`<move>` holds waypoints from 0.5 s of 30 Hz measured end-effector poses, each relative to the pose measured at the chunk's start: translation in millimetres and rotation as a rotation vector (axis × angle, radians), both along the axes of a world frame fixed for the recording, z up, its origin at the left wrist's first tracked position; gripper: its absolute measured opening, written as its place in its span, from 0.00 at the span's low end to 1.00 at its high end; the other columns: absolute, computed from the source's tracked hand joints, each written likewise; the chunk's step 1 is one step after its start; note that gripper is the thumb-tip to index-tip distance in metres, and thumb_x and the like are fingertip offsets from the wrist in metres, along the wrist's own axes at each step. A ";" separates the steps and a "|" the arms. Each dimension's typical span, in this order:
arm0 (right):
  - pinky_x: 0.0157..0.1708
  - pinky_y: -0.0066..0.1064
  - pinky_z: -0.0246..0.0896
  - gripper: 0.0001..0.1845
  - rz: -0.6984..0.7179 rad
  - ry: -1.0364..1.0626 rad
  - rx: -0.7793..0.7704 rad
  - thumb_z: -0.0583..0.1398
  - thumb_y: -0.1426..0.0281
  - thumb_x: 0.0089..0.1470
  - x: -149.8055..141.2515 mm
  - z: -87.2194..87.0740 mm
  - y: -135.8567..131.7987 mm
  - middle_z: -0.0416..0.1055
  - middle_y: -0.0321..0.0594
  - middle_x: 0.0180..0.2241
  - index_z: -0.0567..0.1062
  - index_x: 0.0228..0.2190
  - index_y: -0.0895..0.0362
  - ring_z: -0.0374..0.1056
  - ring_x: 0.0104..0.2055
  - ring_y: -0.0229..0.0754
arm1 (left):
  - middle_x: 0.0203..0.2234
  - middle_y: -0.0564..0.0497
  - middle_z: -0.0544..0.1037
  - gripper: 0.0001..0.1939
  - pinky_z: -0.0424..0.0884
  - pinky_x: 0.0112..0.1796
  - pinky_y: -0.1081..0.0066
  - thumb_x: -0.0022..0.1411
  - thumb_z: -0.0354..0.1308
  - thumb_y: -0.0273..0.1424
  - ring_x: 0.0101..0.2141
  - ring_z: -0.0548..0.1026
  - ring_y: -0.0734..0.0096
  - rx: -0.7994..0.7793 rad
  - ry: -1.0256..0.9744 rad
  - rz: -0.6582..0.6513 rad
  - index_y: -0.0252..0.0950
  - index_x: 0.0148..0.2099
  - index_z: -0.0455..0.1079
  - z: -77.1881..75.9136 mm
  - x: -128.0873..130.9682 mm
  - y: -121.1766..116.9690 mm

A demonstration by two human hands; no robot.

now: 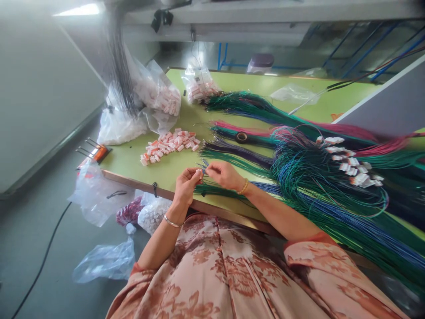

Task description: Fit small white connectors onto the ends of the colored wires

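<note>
Near the table's front edge, my left hand (pixel 186 184) is closed on a small white and orange connector housing (pixel 199 172). My right hand (pixel 226 175) is beside it, thumb and finger pinched at the tips of thin wires (pixel 204 165); exactly which wire it grips is too small to tell. Past my left hand lies a loose pile of similar connector housings (pixel 171 145). Bundles of green and blue wires (pixel 239 164) stretch from near my hands to the right. On top of them rests a coil of wires (pixel 292 164) ending in several white connectors (pixel 353 166).
Clear bags of housings (pixel 159 95) and dark hanging strands (pixel 121 66) stand at the back left. A roll of tape (pixel 241 137) sits among the wires. An orange pronged holder (pixel 98 154) is at the left corner. Plastic bags (pixel 106 261) lie below the wooden table edge (pixel 139 184).
</note>
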State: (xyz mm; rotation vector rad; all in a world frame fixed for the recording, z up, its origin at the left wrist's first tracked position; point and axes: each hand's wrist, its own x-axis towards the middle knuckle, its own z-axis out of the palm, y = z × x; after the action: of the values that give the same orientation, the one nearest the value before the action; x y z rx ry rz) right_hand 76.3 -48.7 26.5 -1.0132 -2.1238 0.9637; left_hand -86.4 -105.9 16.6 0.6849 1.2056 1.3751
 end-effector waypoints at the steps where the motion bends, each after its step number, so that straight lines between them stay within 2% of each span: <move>1: 0.28 0.25 0.53 0.13 -0.053 -0.009 -0.012 0.55 0.65 0.56 4.3 0.9 9.5 0.72 0.36 0.24 0.75 0.29 0.60 0.61 0.25 0.34 | 0.25 0.52 0.76 0.21 0.67 0.29 0.76 0.44 0.73 0.41 0.26 0.72 0.78 -0.005 -0.004 -0.010 0.32 0.35 0.74 0.7 -2.7 1.3; 4: 0.28 0.25 0.53 0.11 -0.162 -0.230 -0.044 0.59 0.65 0.53 12.1 0.8 31.5 0.74 0.37 0.26 0.77 0.28 0.60 0.64 0.26 0.35 | 0.25 0.52 0.76 0.23 0.68 0.29 0.76 0.41 0.74 0.41 0.26 0.72 0.78 -0.041 -0.008 -0.048 0.32 0.35 0.73 0.6 -7.1 4.7; 8: 0.30 0.27 0.52 0.07 -0.112 -0.588 -0.052 0.62 0.66 0.50 6.4 -2.4 35.5 0.77 0.39 0.31 0.78 0.28 0.57 0.69 0.32 0.39 | 0.24 0.53 0.75 0.24 0.67 0.29 0.76 0.40 0.74 0.41 0.26 0.71 0.78 -0.060 -0.023 -0.073 0.32 0.36 0.73 -3.9 -5.3 7.3; 11: 0.31 0.29 0.52 0.09 -0.110 -0.688 -0.032 0.57 0.68 0.55 -0.5 -3.0 29.3 0.78 0.41 0.34 0.78 0.31 0.56 0.70 0.35 0.42 | 0.25 0.52 0.76 0.24 0.67 0.28 0.76 0.39 0.74 0.42 0.26 0.71 0.78 -0.070 -0.037 -0.074 0.32 0.35 0.73 -6.2 -3.9 8.0; 15: 0.32 0.30 0.52 0.11 -0.097 -0.698 -0.006 0.53 0.69 0.59 1.2 -3.9 24.6 0.78 0.45 0.38 0.76 0.36 0.57 0.70 0.36 0.43 | 0.25 0.52 0.76 0.24 0.66 0.27 0.77 0.40 0.75 0.41 0.26 0.71 0.78 -0.069 -0.042 -0.075 0.32 0.35 0.73 -6.1 -4.7 7.7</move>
State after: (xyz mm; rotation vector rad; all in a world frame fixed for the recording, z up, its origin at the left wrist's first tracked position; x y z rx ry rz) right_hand 77.6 -24.1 22.6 -1.6124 -2.5775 0.6140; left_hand -91.1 -98.2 10.4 0.6435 1.1774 1.2735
